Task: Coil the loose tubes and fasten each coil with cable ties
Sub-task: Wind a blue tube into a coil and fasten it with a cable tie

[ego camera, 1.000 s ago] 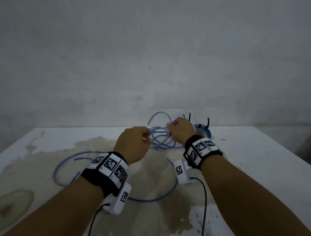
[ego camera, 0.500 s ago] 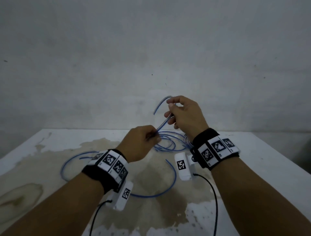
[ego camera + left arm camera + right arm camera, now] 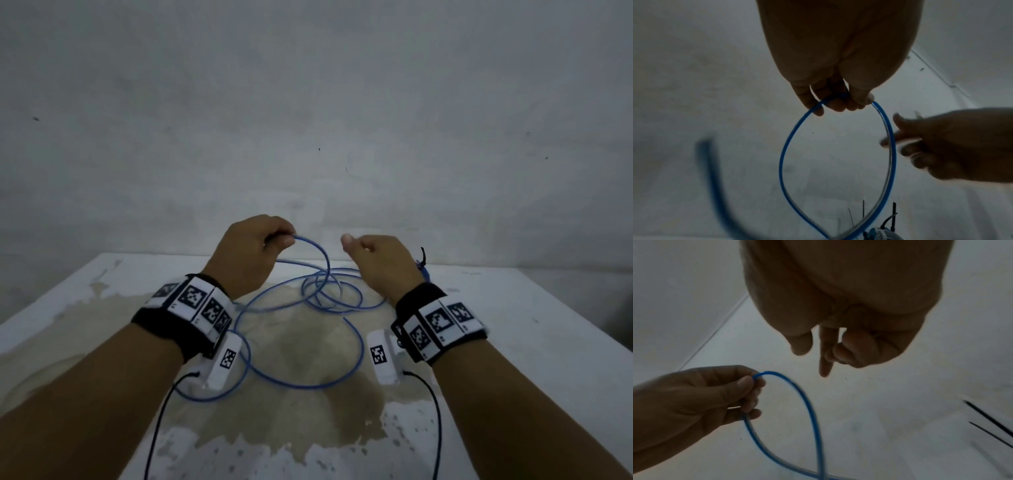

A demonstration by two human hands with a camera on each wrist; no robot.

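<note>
A long blue tube (image 3: 359, 346) lies in loose loops on the stained white table (image 3: 548, 342). My left hand (image 3: 279, 236) is raised above the table's far side and pinches the top of one upright loop (image 3: 785, 155) between thumb and fingers. My right hand (image 3: 356, 245) hovers just right of that loop and holds nothing; its thumb and index finger (image 3: 825, 363) stick out and the other fingers are loosely curled. In the right wrist view the tube (image 3: 812, 410) hangs down from the left hand (image 3: 750, 391).
A finished blue coil (image 3: 877, 233) with black cable-tie tails (image 3: 424, 257) sits at the table's far edge behind my right hand. Loose black cable ties (image 3: 990, 420) lie to the right. A bare grey wall rises directly behind the table.
My right hand has let go of the tube and moved right. My left hand has risen with a loop of tube, and more tube has been drawn in from the left.
</note>
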